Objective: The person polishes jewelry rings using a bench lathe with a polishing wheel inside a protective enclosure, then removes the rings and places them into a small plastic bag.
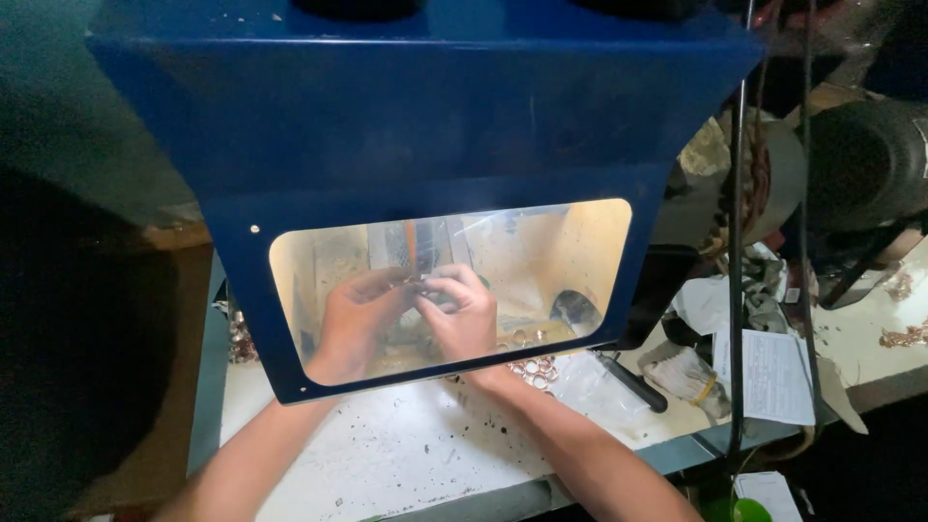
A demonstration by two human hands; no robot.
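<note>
Both hands, left hand [360, 314] and right hand [462, 309], pinch one small metal piece [418, 283]; light, stiff, slippery, best gripped by its edges.

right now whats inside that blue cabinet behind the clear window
Both hands, left hand and right hand, meet around a small metal piece, too small to identify. Small rings lie on the lit floor. The blue cabinet walls hide everything above the window.
</note>
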